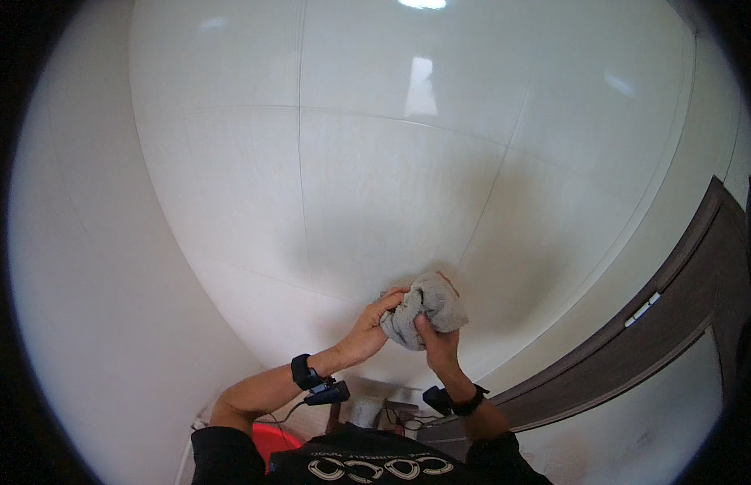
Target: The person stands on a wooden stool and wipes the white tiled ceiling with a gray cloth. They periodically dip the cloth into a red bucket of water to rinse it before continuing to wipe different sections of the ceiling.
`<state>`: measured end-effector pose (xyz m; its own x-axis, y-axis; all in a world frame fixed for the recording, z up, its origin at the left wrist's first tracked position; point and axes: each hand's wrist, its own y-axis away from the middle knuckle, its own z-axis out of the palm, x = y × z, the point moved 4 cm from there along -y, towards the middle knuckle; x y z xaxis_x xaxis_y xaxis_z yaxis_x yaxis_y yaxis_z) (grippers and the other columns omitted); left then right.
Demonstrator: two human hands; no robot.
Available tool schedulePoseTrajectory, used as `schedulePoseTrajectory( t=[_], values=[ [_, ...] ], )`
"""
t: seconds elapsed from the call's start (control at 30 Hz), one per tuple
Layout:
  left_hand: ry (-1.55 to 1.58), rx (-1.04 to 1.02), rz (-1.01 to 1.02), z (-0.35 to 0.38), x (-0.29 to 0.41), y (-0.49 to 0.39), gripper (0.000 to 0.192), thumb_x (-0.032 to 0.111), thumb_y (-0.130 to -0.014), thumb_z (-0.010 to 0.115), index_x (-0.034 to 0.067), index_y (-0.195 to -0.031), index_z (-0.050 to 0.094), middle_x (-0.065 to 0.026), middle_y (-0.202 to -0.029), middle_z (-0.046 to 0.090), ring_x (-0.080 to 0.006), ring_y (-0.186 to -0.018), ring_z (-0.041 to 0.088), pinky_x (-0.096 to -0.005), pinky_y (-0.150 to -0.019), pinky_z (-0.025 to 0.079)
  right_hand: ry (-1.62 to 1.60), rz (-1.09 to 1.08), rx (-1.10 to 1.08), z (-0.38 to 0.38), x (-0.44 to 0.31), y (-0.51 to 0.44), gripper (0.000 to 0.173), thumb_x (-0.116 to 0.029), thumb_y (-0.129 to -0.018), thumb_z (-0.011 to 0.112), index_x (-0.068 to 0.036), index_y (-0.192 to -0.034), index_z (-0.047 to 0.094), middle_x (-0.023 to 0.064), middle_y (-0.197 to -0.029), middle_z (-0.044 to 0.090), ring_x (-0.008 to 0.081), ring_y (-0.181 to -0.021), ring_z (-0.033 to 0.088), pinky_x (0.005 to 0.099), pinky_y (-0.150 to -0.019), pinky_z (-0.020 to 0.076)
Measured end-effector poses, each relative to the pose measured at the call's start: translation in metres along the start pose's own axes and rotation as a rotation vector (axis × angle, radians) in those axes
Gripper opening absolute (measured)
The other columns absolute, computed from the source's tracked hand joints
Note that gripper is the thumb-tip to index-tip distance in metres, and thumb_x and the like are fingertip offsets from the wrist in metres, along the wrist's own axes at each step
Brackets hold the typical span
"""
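Note:
A bunched grey cloth [439, 300] with a reddish edge is gripped between both hands in front of the white tiled wall [387, 200]. My left hand [366, 330] holds its left side, fingers wrapped partly behind it. On the lower right side, my right hand [439, 348] presses its thumb into the folds; its other fingers are hidden behind the cloth. Whether the cloth touches the wall I cannot tell. Black straps with small devices and cables sit on both wrists.
To the right stands a dark wooden door [672, 321] with a pale panel and a metal hinge [642, 310]. A red basin or bucket [272, 445] is below my left arm. Low in front of me are a whitish container [364, 412] and loose cables. Another wall [96, 242] rises at left.

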<state>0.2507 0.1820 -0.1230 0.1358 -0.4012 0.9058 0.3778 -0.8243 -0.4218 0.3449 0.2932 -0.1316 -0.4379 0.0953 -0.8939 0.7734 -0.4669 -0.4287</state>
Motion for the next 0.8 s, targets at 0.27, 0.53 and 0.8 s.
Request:
schedulePoseTrajectory(
  t=[0.27, 0.53, 0.8],
  values=[
    [-0.967, 0.164, 0.362, -0.026, 0.07, -0.028, 0.085, 0.004, -0.075, 0.077, 0.014, -0.149, 0.036, -0.0156, -0.151, 0.036, -0.0364, -0.136, 0.036, -0.0461, -0.11, 0.036, 0.886, -0.814, 0.22, -0.066, -0.151, -0.085, 0.07, -0.013, -0.079, 0.08, -0.003, -0.138, 0.045, 0.0162, -0.132, 0.053, 0.0305, -0.121, 0.053, 0.042, -0.103, 0.043],
    [-1.537, 0.857, 0.617, -0.162, 0.127, -0.052, 0.063, 0.031, -0.098, 0.052, 0.011, -0.153, 0.029, -0.0162, -0.159, 0.023, -0.0329, -0.147, 0.02, -0.0522, -0.118, 0.017, 1.539, -1.22, 0.644, -0.029, -0.228, -0.177, 0.085, -0.031, -0.073, 0.083, -0.012, -0.145, 0.043, 0.0223, -0.141, 0.045, 0.0371, -0.13, 0.043, 0.0541, -0.103, 0.0335],
    [-1.62, 0.996, 0.735, -0.189, 0.121, -0.037, 0.057, 0.032, -0.098, 0.044, 0.009, -0.15, 0.038, -0.0153, -0.159, 0.025, -0.0329, -0.148, 0.019, -0.0516, -0.119, 0.008, 1.661, -1.348, -0.023, 0.002, -0.04, -0.076, 0.05, -0.025, -0.092, 0.06, -0.032, -0.141, 0.051, 0.0002, -0.134, 0.056, 0.022, -0.132, 0.046, 0.0526, -0.088, 0.0369]
  ],
)
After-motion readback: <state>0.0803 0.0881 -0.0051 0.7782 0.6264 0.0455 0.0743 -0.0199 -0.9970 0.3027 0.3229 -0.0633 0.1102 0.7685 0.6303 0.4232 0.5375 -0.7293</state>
